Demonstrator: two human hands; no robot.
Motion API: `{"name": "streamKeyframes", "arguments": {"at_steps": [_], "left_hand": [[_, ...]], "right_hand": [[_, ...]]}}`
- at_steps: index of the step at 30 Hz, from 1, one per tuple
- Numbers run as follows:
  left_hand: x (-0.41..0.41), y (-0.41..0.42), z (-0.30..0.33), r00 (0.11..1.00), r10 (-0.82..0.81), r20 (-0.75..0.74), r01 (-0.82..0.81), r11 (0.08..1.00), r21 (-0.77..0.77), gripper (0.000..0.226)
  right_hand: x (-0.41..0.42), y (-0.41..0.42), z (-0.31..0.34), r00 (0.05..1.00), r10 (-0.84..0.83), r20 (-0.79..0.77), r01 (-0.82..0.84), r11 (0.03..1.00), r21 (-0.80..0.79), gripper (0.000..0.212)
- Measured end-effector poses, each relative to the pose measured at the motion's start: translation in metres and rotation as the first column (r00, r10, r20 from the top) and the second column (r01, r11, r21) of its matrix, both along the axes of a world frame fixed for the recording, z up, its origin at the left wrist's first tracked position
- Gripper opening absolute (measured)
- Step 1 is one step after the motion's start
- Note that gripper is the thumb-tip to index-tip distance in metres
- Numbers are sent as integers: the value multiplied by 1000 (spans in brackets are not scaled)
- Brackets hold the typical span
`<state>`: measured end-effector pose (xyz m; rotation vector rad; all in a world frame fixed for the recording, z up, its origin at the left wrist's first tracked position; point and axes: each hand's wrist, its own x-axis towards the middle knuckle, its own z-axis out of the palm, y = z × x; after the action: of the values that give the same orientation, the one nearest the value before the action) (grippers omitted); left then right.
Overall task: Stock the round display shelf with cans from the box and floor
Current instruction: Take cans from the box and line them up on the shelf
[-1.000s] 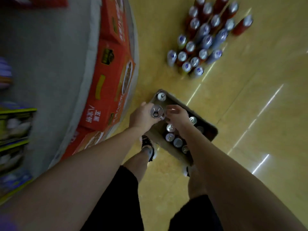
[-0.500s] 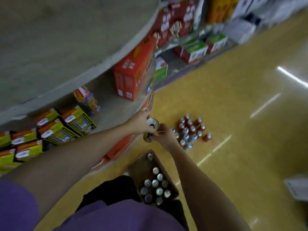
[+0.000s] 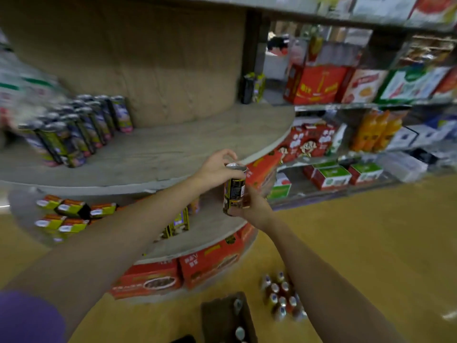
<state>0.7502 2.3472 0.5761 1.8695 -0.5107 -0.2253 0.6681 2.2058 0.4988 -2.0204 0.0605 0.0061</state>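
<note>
Shop aisle, yellow floor [image 3: 346, 243]; left hand [image 3: 214, 169] curls its fingers [image 3: 223, 154] over the top of the can [image 3: 234, 189], right hand [image 3: 252, 206] grips its base; can upright just off the round display shelf [image 3: 160, 154] edge; stocked cans [image 3: 74, 129] far left; box [image 3: 222, 315] and floor cans [image 3: 282, 298] below.

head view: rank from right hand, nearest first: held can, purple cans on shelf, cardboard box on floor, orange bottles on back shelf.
1. Dark can, gripped by the right hand itself, left hand on top.
2. Brown cardboard box, on the floor below.
3. Purple cans, upper round shelf, far left.
4. Orange bottles, back shelf, right.
</note>
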Motion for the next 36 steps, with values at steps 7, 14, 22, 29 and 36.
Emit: {"name": "streamKeyframes", "arguments": {"at_steps": [7,14,22,29,36], "left_hand": [[9,86,59,998,54,14,-55,996,67,53],[18,156,79,988,132,81,-140,984,110,52],[82,227,83,939,-14,342,-169,849,500,56],[143,278,93,869,-71,490,-273,756,595,45],[195,305,96,819,-105,564,-361,670,648,48]], "right_hand": [[29,68,34,992,37,124,-30,998,-55,47],[53,145,45,980,120,157,-113,992,-54,44],[93,223,35,989,96,113,-91,995,-48,44],[158,295,42,996,24,87,-21,999,-32,54],[211,345,29,962,-220,160,221,975,8,54]]}}
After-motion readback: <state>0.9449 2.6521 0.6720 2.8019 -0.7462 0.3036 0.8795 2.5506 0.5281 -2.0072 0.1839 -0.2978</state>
